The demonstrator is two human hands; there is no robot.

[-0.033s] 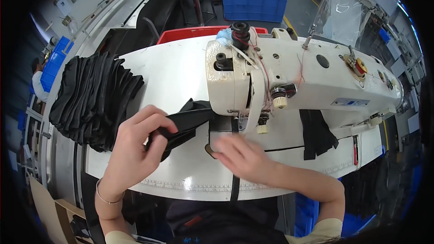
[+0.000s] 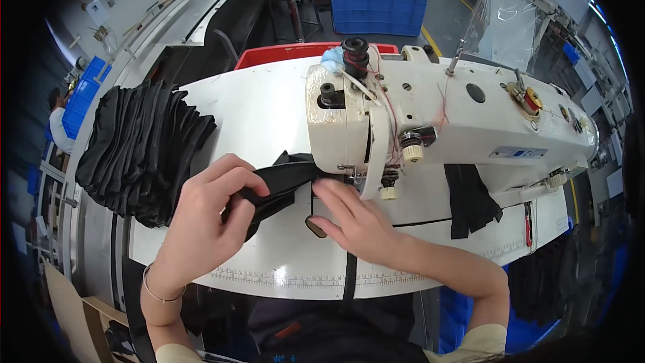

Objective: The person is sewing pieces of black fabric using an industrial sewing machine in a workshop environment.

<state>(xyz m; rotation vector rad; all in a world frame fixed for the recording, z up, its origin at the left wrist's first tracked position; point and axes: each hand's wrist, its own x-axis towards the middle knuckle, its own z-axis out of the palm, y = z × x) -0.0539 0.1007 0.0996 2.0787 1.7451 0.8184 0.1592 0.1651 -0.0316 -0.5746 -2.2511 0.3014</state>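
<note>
Currently, the left hand (image 2: 208, 222) has its fingers curled, with a black fabric piece (image 2: 289, 180) clamped between thumb and index finger. Fabric is folded in layers, lying slantwise over the white tabletop (image 2: 255, 107); its far end reaches the front of the sewing machine (image 2: 437, 121), near the needle area. Right hand (image 2: 359, 225): palm down, fingers extended and close together, thumb spread well apart from them. Its fingertips are at the fabric's right end; whether they press on it cannot be told. Below the right hand, a narrow black strip (image 2: 350, 275) runs over the table's near edge. Left of the left hand: a thick stack of black pieces (image 2: 138, 154). Another black piece (image 2: 468, 202) lies under the machine's arm.
</note>
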